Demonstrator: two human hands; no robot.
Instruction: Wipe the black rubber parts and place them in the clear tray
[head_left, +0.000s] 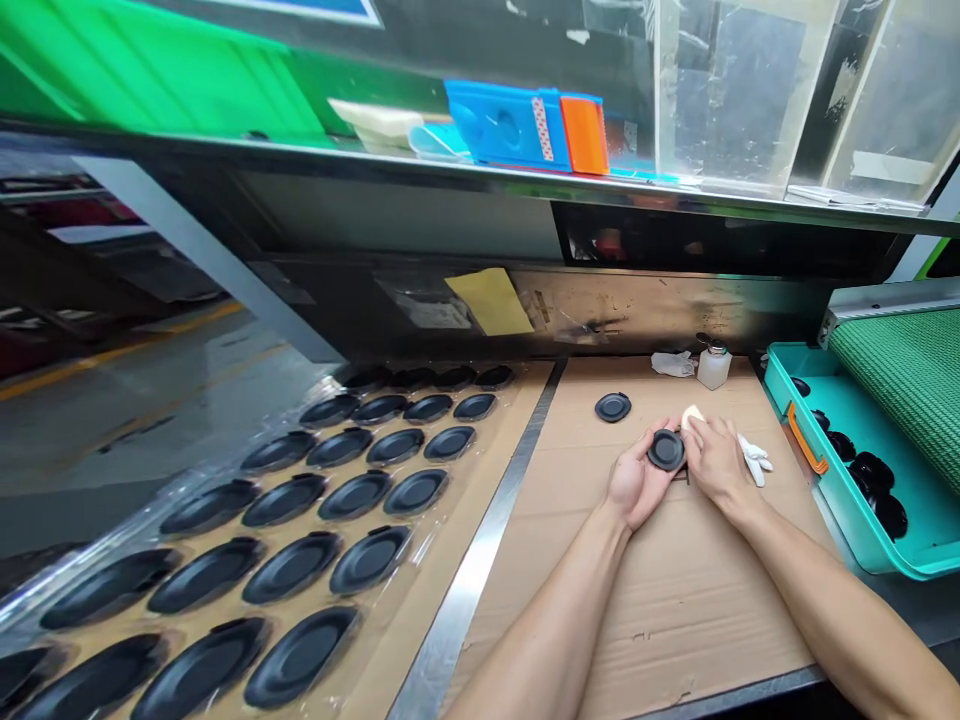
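My left hand (pixel 636 480) cups a round black rubber part (pixel 666 450) over the cardboard sheet (pixel 675 590). My right hand (pixel 716 458) is closed on a small white pad (pixel 691 415), which it holds against the right edge of that part. Another black part (pixel 613 407) lies on the cardboard a little behind and to the left of my hands. A white glove (pixel 754 460) lies just right of my right hand.
Several rows of black parts (pixel 300 520) lie on a clear-film tray at the left. A teal bin (pixel 862 470) at the right holds more black parts. A small white bottle (pixel 714 365) and a crumpled cloth (pixel 673 363) stand at the back. A green conveyor belt (pixel 907 380) runs at far right.
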